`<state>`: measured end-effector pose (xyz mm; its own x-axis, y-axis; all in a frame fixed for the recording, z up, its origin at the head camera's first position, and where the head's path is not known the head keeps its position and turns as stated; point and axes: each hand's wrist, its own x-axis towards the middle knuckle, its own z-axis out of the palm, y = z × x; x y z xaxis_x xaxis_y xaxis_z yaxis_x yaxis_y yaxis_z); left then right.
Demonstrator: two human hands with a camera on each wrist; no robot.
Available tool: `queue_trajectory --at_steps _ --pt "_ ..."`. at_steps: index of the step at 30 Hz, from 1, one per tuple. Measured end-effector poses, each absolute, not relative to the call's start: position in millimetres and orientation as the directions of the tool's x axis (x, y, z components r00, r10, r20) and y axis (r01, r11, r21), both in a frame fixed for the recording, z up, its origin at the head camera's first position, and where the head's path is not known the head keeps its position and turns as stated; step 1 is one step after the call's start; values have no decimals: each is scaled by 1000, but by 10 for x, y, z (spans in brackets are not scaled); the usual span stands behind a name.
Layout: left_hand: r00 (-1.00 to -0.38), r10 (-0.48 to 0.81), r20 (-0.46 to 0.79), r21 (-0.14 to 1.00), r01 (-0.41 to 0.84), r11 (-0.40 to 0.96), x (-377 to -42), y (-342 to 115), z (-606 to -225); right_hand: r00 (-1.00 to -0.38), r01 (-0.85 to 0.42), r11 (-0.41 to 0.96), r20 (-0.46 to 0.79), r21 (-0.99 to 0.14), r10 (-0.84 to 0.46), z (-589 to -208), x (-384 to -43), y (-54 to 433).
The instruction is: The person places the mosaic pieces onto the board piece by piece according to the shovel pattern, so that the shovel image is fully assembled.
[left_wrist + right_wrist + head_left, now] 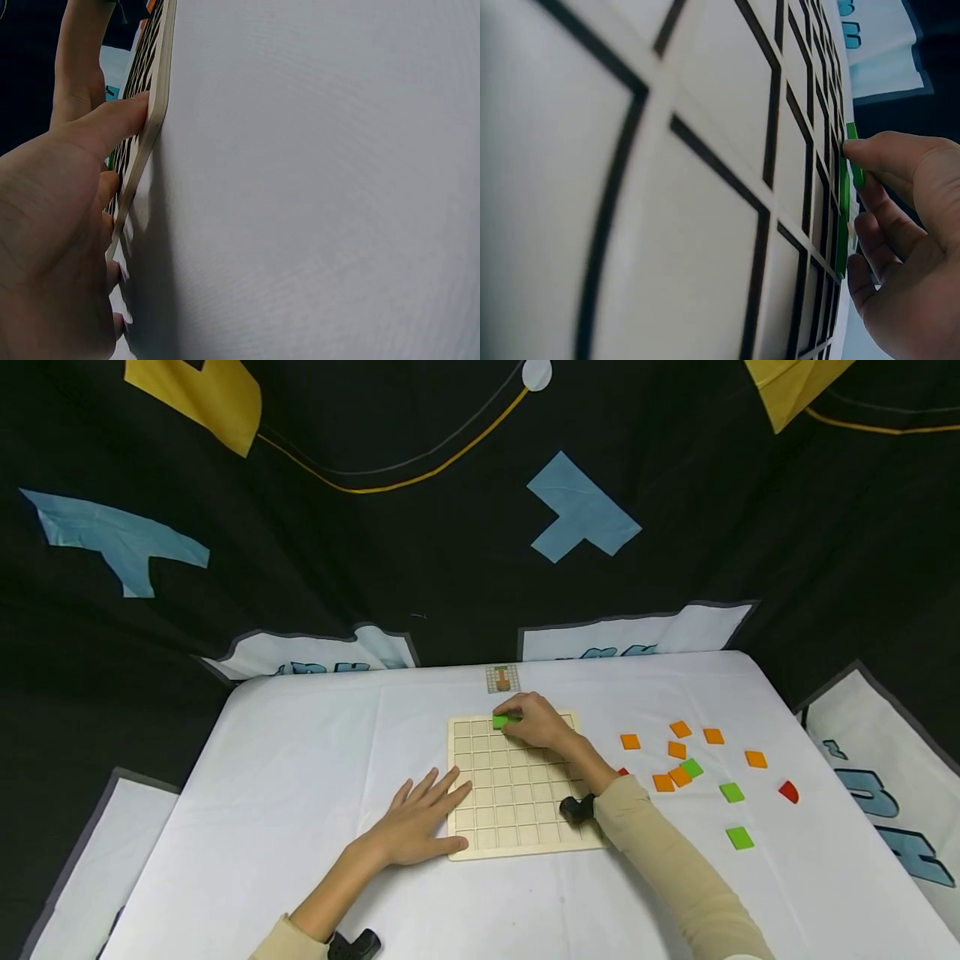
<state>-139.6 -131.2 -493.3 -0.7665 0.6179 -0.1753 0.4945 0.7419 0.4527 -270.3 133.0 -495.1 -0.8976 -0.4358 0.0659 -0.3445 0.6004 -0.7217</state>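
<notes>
A square wooden grid board lies on the white table in the head view. Along its far row, my right hand pinches a green square tile between thumb and fingers. More green shows just below that tile in the right wrist view, along the board's far side; the fingers partly hide it. With fingers spread, my left hand rests at the board's left edge. In the left wrist view, the left thumb lies on the board's rim.
Right of the board lie several orange square tiles, loose green tiles and a red quarter-round piece. Another red piece peeks out beside the right forearm. A small gridded card with an orange arrow-like figure lies beyond the board.
</notes>
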Motion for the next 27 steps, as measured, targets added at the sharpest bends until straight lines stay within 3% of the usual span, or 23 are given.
queue_trajectory --at_steps 27 --pt "-763 622 -176 439 505 743 -1399 -1309 -4948 -899 -333 687 -3 -645 -439 -4958 -2686 1287"
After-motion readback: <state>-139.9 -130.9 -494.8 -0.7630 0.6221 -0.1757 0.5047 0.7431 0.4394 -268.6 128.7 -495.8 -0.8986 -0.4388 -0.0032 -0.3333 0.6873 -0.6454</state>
